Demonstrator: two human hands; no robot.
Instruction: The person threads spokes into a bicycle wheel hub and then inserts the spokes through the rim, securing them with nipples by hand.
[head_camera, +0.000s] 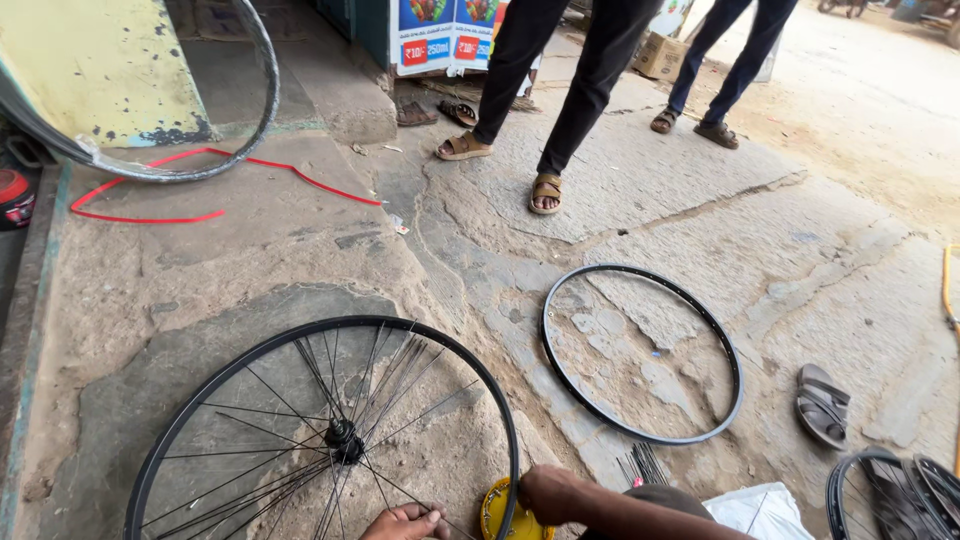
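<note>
A black spoked bicycle wheel (300, 400) lies flat on the stone ground in front of me, its loose spokes fanning out from the hub (345, 440). My right hand (548, 492) is closed over the wheel's rim at its near right side. At the bottom edge my left hand (405, 522) rests with curled fingers among the near spokes, partly cut off by the frame. A yellow round lid-like thing (495, 512) sits under the rim between my hands.
A bare black rim (737, 380) lies to the right, with a bundle of loose spokes (642, 465) and a white bag (755, 510) near it. More wheels (900, 495), a grey sandal (822, 405), two standing people's legs (560, 100), a leaning silver rim (262, 100) and a red strip (150, 217) surround it.
</note>
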